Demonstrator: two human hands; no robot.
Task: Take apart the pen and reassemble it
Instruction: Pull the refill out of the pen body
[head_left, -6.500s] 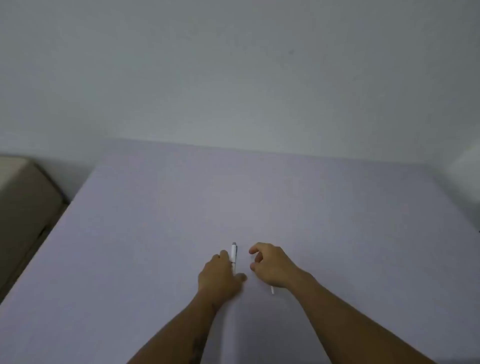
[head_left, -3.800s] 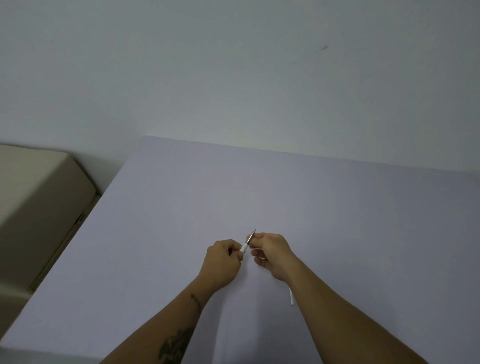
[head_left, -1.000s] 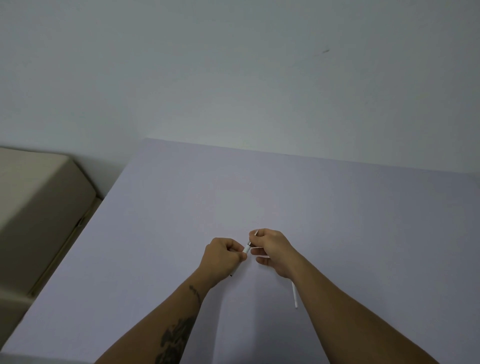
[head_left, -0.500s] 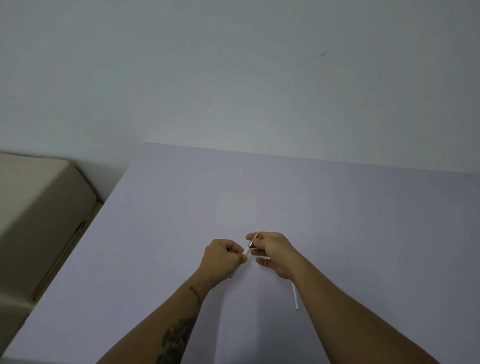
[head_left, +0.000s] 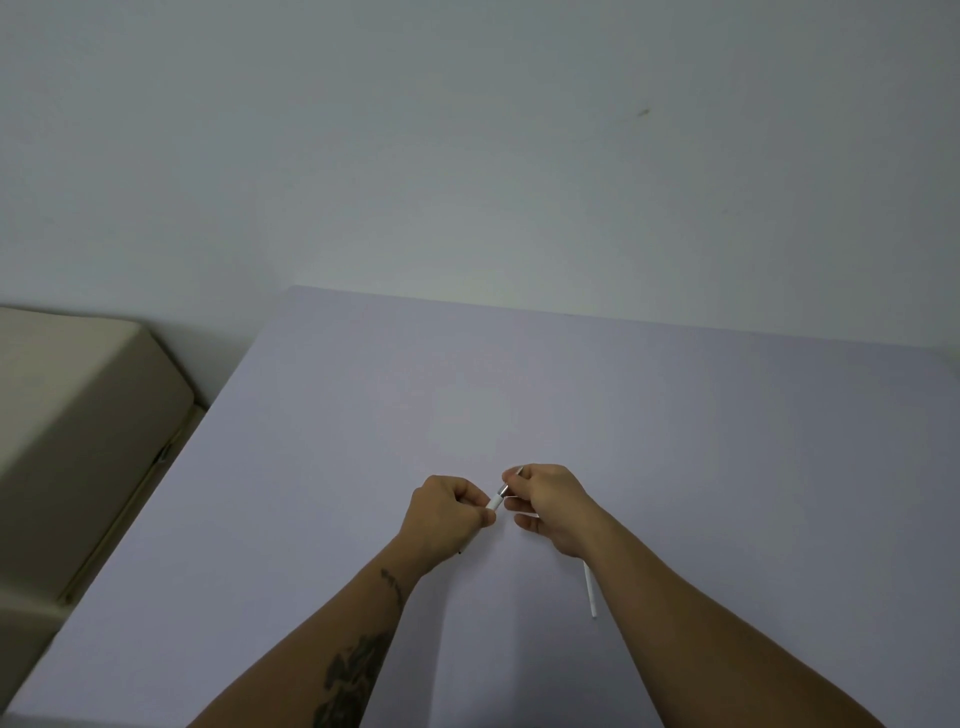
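My left hand (head_left: 441, 512) is closed around the white pen barrel (head_left: 494, 502), whose upper end sticks out toward my right hand. My right hand (head_left: 550, 499) pinches the silver tip piece (head_left: 505, 487) at that end of the barrel with thumb and forefinger. The two hands nearly touch, just above the table (head_left: 675, 415). A thin white refill tube (head_left: 590, 592) lies on the table under my right wrist, partly hidden by the forearm. A small dark point of the pen shows below my left hand (head_left: 459, 552).
The pale lilac table fills the lower view and ends at a plain wall behind. A beige padded seat (head_left: 78, 415) stands beside the table's left edge.
Both hands stay together on the pen; my right fingers have shifted slightly on the tip piece. The refill tube has not moved.
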